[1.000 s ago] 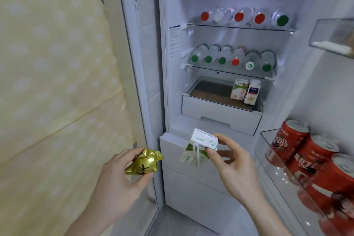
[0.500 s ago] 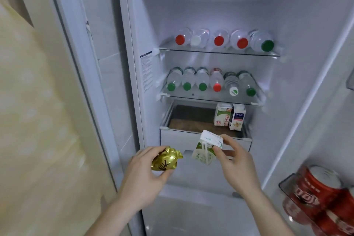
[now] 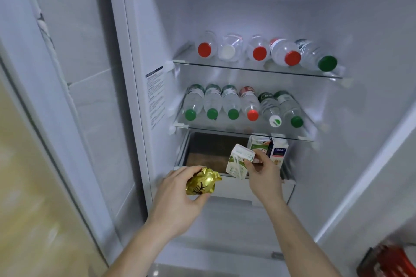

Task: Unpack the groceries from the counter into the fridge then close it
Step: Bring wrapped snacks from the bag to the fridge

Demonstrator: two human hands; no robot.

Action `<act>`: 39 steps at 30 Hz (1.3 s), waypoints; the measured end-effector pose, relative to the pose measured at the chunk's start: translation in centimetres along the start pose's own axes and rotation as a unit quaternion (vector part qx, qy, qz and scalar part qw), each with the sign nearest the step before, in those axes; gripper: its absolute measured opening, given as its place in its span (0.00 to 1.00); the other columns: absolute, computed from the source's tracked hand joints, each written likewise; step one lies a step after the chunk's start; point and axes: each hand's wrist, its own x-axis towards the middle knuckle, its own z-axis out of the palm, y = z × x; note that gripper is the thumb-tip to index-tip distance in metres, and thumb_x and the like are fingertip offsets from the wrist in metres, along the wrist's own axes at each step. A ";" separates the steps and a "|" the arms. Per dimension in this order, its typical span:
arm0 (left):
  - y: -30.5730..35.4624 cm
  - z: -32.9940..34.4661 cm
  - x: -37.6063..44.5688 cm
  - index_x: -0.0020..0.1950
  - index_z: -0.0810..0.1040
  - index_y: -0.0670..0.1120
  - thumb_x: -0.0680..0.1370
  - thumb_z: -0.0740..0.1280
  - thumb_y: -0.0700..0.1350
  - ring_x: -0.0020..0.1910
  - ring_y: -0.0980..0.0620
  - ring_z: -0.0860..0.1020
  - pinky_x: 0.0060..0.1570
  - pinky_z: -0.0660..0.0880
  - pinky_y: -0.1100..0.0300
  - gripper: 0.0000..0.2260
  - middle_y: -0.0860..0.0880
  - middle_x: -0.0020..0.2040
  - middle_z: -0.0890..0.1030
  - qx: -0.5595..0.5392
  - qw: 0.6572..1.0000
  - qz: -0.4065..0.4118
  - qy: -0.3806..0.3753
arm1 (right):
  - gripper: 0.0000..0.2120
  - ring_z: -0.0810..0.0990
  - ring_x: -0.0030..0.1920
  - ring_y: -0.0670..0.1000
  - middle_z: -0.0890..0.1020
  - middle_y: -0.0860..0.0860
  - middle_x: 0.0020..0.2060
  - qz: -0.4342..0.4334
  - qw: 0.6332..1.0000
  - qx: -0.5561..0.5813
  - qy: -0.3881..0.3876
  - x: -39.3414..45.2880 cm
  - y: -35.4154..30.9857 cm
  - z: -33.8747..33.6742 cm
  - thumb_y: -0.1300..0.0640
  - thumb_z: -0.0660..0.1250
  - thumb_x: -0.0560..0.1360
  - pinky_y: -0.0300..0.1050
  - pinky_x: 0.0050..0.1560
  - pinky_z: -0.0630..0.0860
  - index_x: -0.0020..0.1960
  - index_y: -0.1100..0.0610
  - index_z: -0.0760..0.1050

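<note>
Fridge [image 3: 157,29] open, partly stocked; right hand [image 3: 263,173] holds a small carton [image 3: 238,162] over the drawer [image 3: 234,189], left hand [image 3: 177,195] grips a gold packet [image 3: 201,183]; both unplaced.

My left hand [image 3: 177,195] grips a gold packet [image 3: 201,183] at frame centre; my right hand [image 3: 263,177] pinches a tilted carton [image 3: 238,162] over the open drawer [image 3: 211,153], bottles [image 3: 245,105] shelved above.

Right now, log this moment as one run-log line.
left hand: holds gold foil packet | right hand: holds small carton over open drawer | fridge: open | drawer holds two cartons
</note>
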 end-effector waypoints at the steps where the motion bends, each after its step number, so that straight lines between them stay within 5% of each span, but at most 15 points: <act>1: -0.1 0.0 0.4 0.66 0.75 0.62 0.71 0.77 0.57 0.57 0.61 0.75 0.58 0.76 0.60 0.24 0.70 0.55 0.76 0.004 1.000 -0.002 0.002 | 0.17 0.84 0.60 0.51 0.85 0.47 0.59 0.002 1.000 -0.008 0.001 0.9 0.0 0.6 0.56 0.69 0.82 0.55 0.58 0.82 0.70 0.51 0.77; 5: -0.7 -0.1 2.1 0.66 0.76 0.62 0.71 0.76 0.57 0.55 0.59 0.75 0.59 0.76 0.56 0.24 0.69 0.54 0.77 0.025 0.999 -0.005 0.019 | 0.18 0.80 0.66 0.55 0.82 0.50 0.66 0.019 1.000 -0.016 0.004 4.1 0.1 2.9 0.55 0.68 0.82 0.59 0.60 0.83 0.72 0.51 0.74; 9: -1.1 -0.2 3.2 0.65 0.76 0.62 0.71 0.76 0.57 0.55 0.58 0.75 0.57 0.76 0.55 0.23 0.69 0.53 0.78 0.032 0.999 -0.005 0.036 | 0.15 0.80 0.66 0.55 0.82 0.50 0.64 0.021 0.999 -0.033 0.032 6.4 0.3 4.6 0.54 0.67 0.83 0.47 0.61 0.77 0.69 0.52 0.76; 13: -1.1 0.1 3.8 0.65 0.75 0.63 0.71 0.76 0.58 0.55 0.58 0.75 0.57 0.77 0.55 0.24 0.68 0.54 0.78 0.033 0.999 -0.006 0.040 | 0.15 0.79 0.67 0.56 0.82 0.51 0.65 0.030 0.999 -0.024 0.033 7.5 0.2 5.4 0.57 0.65 0.84 0.54 0.65 0.78 0.70 0.52 0.76; 22: -0.6 0.1 3.4 0.67 0.74 0.63 0.71 0.75 0.60 0.56 0.57 0.74 0.58 0.75 0.53 0.25 0.67 0.55 0.78 0.038 0.999 -0.007 0.024 | 0.19 0.78 0.68 0.52 0.80 0.49 0.67 -0.010 0.998 0.000 0.061 5.5 -0.3 5.2 0.60 0.65 0.83 0.49 0.67 0.77 0.73 0.52 0.74; 27: -0.2 -0.2 2.5 0.66 0.75 0.65 0.71 0.77 0.57 0.55 0.61 0.74 0.57 0.76 0.57 0.25 0.70 0.54 0.77 0.018 1.000 0.001 0.012 | 0.22 0.74 0.66 0.40 0.75 0.44 0.71 -0.038 0.998 0.042 0.028 1.7 -1.6 2.2 0.65 0.69 0.80 0.24 0.58 0.72 0.71 0.49 0.76; 31: 0.7 -0.1 2.1 0.65 0.75 0.65 0.71 0.78 0.54 0.57 0.65 0.74 0.54 0.73 0.67 0.25 0.70 0.56 0.76 -0.019 1.000 0.015 0.008 | 0.21 0.76 0.67 0.41 0.74 0.39 0.70 -0.062 0.998 0.008 -0.031 -3.0 -2.7 -1.5 0.64 0.69 0.80 0.37 0.63 0.78 0.66 0.43 0.77; 35: 2.8 0.4 1.4 0.64 0.78 0.61 0.71 0.79 0.51 0.57 0.61 0.77 0.53 0.75 0.64 0.24 0.66 0.58 0.77 -0.061 0.997 0.038 -0.011 | 0.21 0.67 0.71 0.32 0.64 0.25 0.71 -0.067 0.990 -0.078 -0.101 -8.8 -3.3 -6.0 0.56 0.66 0.83 0.34 0.66 0.72 0.70 0.35 0.72; 39: 6.1 0.4 0.1 0.65 0.79 0.60 0.70 0.80 0.50 0.57 0.62 0.77 0.53 0.75 0.63 0.24 0.64 0.59 0.76 -0.073 0.993 0.086 -0.028 | 0.21 0.66 0.72 0.31 0.63 0.25 0.73 -0.082 0.983 -0.114 -0.115 -13.8 -4.5 -11.7 0.54 0.66 0.82 0.35 0.69 0.70 0.70 0.34 0.71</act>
